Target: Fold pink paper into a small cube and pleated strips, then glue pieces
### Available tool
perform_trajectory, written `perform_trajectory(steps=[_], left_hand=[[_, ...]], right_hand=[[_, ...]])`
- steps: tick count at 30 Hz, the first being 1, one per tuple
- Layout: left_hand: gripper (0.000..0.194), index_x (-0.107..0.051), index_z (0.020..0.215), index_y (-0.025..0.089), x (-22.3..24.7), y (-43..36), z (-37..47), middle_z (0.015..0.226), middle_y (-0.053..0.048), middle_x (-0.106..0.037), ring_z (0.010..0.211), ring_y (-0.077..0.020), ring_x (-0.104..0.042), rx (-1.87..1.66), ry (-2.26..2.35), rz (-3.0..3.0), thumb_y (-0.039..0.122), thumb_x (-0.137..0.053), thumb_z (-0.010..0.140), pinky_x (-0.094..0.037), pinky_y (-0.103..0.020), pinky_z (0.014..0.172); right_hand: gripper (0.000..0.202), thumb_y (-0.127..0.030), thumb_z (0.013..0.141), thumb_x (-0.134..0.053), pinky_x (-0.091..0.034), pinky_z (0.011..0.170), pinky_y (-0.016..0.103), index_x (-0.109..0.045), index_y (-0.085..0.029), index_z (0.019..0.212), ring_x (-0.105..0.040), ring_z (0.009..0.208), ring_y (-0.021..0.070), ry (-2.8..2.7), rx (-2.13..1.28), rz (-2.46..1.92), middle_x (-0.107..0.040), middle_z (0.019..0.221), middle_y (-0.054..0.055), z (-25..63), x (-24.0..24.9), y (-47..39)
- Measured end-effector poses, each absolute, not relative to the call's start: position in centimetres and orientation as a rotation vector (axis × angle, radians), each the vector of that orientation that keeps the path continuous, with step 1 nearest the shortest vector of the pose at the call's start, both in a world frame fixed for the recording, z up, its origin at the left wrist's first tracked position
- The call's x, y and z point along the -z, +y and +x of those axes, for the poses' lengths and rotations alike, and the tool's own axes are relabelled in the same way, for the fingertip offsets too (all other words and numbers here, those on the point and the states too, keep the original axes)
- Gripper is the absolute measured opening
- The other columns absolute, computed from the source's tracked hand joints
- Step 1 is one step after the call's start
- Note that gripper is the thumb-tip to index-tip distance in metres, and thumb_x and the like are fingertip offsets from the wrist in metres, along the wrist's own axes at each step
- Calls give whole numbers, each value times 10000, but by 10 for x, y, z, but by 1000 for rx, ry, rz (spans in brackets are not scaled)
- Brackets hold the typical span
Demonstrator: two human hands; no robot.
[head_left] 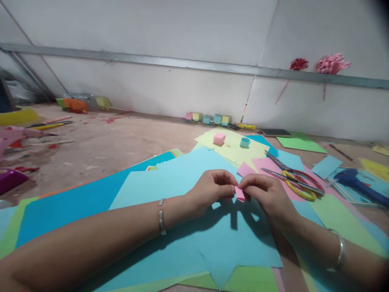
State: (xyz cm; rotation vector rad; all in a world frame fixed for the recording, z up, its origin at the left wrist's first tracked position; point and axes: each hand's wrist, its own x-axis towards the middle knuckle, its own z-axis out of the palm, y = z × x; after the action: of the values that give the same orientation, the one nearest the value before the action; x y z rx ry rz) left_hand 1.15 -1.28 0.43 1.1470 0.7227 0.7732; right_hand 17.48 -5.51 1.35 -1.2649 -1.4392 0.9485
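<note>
A small folded strip of pink paper (240,194) is pinched between both hands, just above light blue paper sheets. My left hand (214,188) grips its left side with thumb and forefinger. On the other side, my right hand (266,195) pinches it the same way. Beneath them the light blue sheet (170,243) carries their shadow. Two pairs of scissors (296,180), one with red and one with yellow handles, lie to the right of my right hand. Farther back, a pink paper box (219,138) and a light blue one (244,142) rest on pale yellow paper (209,140).
Several small paper cubes (206,119) stand along the wall. A dark blue-handled tool (361,184) lies at the right. At the left are a pink glue gun (12,138), pencils (51,125) and orange paper pieces (75,105). Paper flowers (331,64) hang on the wall rail.
</note>
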Motion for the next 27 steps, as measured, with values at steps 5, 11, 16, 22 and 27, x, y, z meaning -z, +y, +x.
perform_trajectory(steps=[5, 11, 16, 22, 27], left_hand=[[122, -672, 696, 116, -5, -13, 11, 606, -24, -621, 556, -107, -555, -764, 685, 1114, 183, -712, 602, -424, -256, 572], [151, -639, 680, 130, -2, -13, 11, 637, -21, -611, 575, -102, -540, -790, 707, 1219, 167, -762, 600, -410, -250, 565], [169, -628, 729, 136, -2, -13, 11, 625, -3, -591, 562, -100, -527, -808, 714, 1358, 151, -757, 621, -388, -237, 540], [119, -668, 758, 116, -4, -16, 12, 649, -29, -631, 572, -117, -567, -772, 782, 1326, 136, -725, 655, -436, -255, 565], [58, -679, 675, 105, -6, -14, 13, 577, -30, -617, 512, -103, -541, -780, 802, 1265, 149, -713, 689, -424, -245, 529]], right_hand=[[138, -169, 709, -558, -453, 515, 261, -679, -203, 650, -549, 530, 131, -1555, -778, -1255, -611, 567, -14, 178, -12, -56], [127, -219, 765, -549, -465, 558, 281, -650, -197, 692, -577, 622, 154, -1713, -635, -1228, -640, 678, 18, 177, -11, -60], [26, -213, 760, -584, -468, 540, 264, -563, -198, 756, -563, 614, 141, -1676, -670, -1238, -589, 689, -2, 174, -6, -59], [55, -179, 805, -559, -459, 551, 264, -521, -208, 777, -549, 625, 135, -1700, -637, -1238, -560, 712, -8, 176, 3, -60], [90, -171, 867, -528, -462, 559, 265, -568, -206, 795, -549, 627, 136, -1816, -478, -1197, -581, 708, -3, 179, -1, -60]])
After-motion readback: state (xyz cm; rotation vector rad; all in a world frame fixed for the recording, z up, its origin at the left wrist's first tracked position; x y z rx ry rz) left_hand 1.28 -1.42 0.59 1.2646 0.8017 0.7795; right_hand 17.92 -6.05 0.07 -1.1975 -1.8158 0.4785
